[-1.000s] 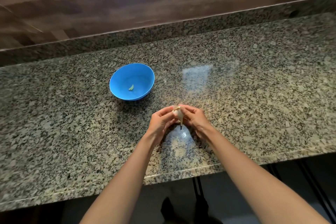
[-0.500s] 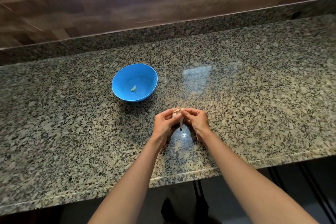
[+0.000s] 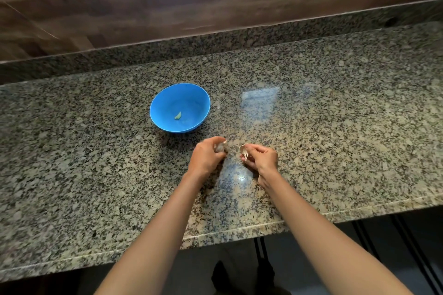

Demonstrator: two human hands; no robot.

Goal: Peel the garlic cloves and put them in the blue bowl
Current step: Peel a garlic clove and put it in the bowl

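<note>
The left hand curls round what looks like a garlic clove; the right hand pinches loose papery skin; a peeled clove lies in the blue bowl nearby on the surface; small, light, likely slick, so I'd pinch its ends.

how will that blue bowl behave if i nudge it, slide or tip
Probably slides easily: the blue bowl sits on a glossy granite counter. It is likely light, holding just one peeled clove. Its rounded sides suggest it could rock if pushed at the rim.
</note>
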